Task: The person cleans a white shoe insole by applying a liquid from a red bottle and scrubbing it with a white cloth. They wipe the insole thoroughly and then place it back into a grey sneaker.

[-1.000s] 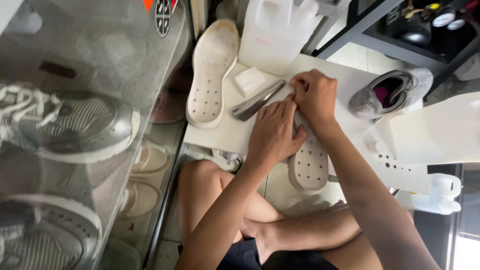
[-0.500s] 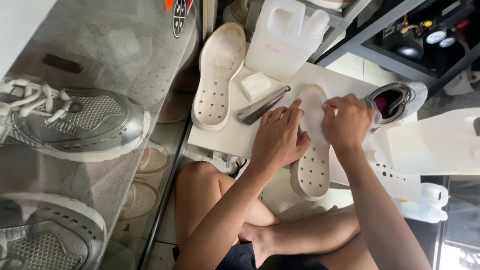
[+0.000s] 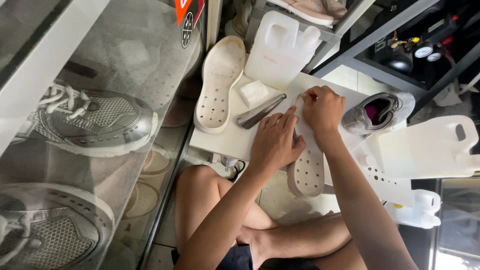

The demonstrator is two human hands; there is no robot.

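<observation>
The work surface is a small white board [image 3: 227, 142] set low among metal shelving, with a glass-fronted case of grey sneakers [image 3: 95, 122] to the left. The person sits cross-legged in front of it.

A white perforated insole [image 3: 306, 170] lies lengthwise across the board's near edge, its heel end overhanging toward the lap. The left hand [image 3: 272, 142] presses flat on the insole's left edge, fingers spread and closed on nothing; this appears to pin the piece against sliding. The right hand [image 3: 322, 107] sits at the toe end, fingertips pinched narrowly on the insole's rim, apparently working or peeling that edge.

A metal shoehorn-like tool [image 3: 260, 112] lies just left of the left hand, within reach, beside a small white block [image 3: 254, 92]. A second white insole [image 3: 218, 82] rests further left, well apart. A translucent white jug [image 3: 280, 47] stands behind. A grey shoe with pink lining [image 3: 377, 112] lies just right of the right hand.
</observation>
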